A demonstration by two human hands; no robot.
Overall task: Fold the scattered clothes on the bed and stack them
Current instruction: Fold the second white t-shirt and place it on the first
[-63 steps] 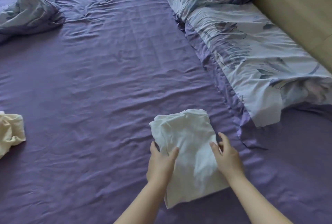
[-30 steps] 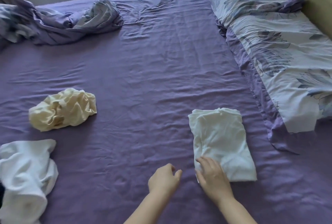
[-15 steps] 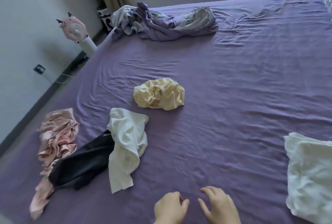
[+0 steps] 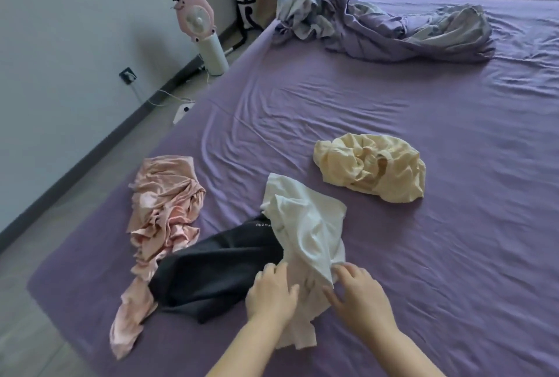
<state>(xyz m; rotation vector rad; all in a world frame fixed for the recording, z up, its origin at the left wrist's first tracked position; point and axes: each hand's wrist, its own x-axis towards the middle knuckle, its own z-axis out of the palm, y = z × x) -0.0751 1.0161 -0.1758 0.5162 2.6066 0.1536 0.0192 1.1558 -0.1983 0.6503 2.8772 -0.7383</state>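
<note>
White garment (image 4: 305,225): crumpled, near centre of the purple bed (image 4: 453,164), overlapping a black garment (image 4: 211,270). Left hand (image 4: 272,292) and right hand (image 4: 360,298) both pinch its near edge. Yellow garment (image 4: 372,167) far right; pink garment (image 4: 160,210) left.

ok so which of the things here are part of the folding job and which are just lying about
Part of the job:
- white garment, with left hand and right hand both on it
- black garment
- pink garment
- yellow garment

Just lying about:
- crumpled purple bedding at the far end of the bed
- pink fan on the floor
- wall socket
</note>
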